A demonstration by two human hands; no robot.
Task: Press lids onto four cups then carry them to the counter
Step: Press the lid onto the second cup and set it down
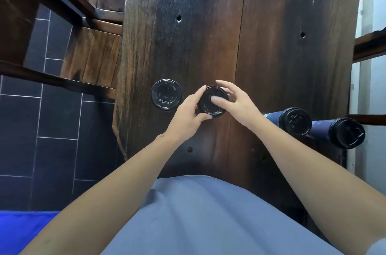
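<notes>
1. Cups, four in all, stood on the dark wooden table (pixel 188 35); each showed a black lid from above.
2. Far-left lidded cup (pixel 166 94) stood alone, its lid apparently seated, no hand on it.
3. Centre cup lid (pixel 212 102) sat on the cup between both hands, just beside the far-left one; whether it had snapped fully home could not be told.
4. Left hand (pixel 189 113) gripped that lid's near-left rim, thumb and forefinger curled round the edge.
5. Right hand (pixel 236 101) hovered over the same lid with fingers spread and relaxed; one blurred fingertip lay on the lid's top, nothing grasped.
6. Blue cup, near right (pixel 295 121), stood at the table's right edge, lidded, blue wall visible.
7. Blue cup, far right (pixel 345 133), stood just beside it, likewise lidded.
8. Progress, as judged: three lids looked done, and the fourth was being pressed. Carrying all four to the counter remained; no counter was in view.
9. Surroundings: wooden benches (pixel 92 54) to the left, dark floor tiles (pixel 58 112), the person's pale blue garment (pixel 208 219) in the foreground.
</notes>
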